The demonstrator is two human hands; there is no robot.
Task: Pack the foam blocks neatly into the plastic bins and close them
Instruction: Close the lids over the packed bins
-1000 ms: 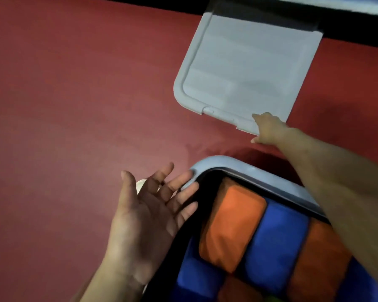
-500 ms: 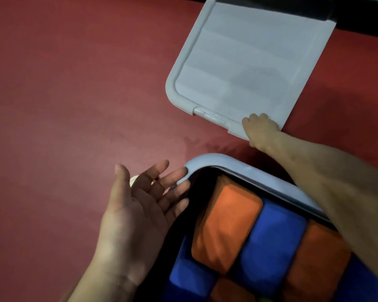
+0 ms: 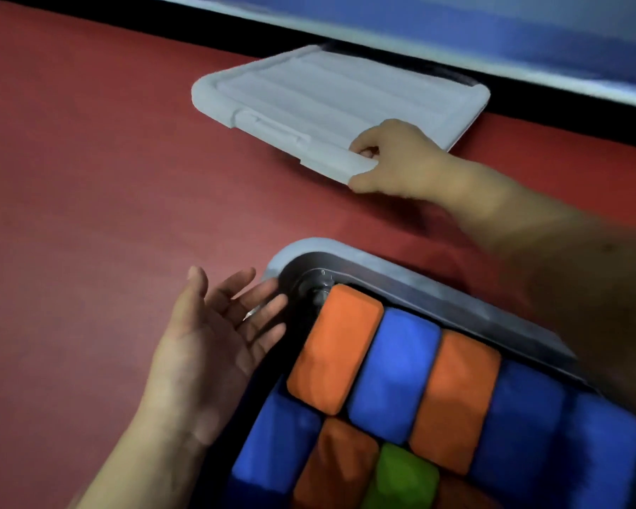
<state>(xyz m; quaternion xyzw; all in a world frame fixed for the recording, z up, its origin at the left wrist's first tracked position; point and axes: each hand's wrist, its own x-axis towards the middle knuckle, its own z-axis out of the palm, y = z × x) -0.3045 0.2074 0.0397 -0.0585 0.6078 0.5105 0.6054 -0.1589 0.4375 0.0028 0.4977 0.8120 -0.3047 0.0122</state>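
On the red tabletop (image 3: pixel 89 185) we see our right hand (image 3: pixel 401 159) gripping the near edge of the flat grey plastic lid (image 3: pixel 327 97), fingers curled over it, thumb beneath. Our left hand (image 3: pixel 213 347) lies open, fingertips touching the corner of the grey plastic bin (image 3: pixel 401 277) packed with orange, blue and green foam blocks (image 3: pixel 393 372).

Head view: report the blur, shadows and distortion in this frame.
Head view: the right hand gripping the lid is smeared by motion blur, its forearm dark; the left hand is sharper; the bin interior is shadowed at its corner; the wide lens tilts the table's far edge.
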